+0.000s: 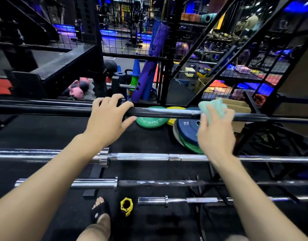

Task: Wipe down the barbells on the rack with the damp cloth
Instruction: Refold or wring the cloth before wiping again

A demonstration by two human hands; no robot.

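A black barbell (163,113) lies across the top of the rack. My left hand (108,117) grips its shaft near the middle, fingers over the top and thumb underneath. My right hand (215,131) holds a pale green cloth (214,107) wrapped over the same bar further right. A wet streak shows on the shaft between my hands. Below hang a chrome barbell (149,157), a dark-shafted barbell (167,183) and a shorter chrome bar (202,200).
Green, yellow and blue weight plates (186,129) lie on the black floor behind the rack. A yellow collar (126,206) sits by my sandalled foot (99,211). The black rack upright (250,122) stands at right, with wire-mesh shelving and a cardboard box behind.
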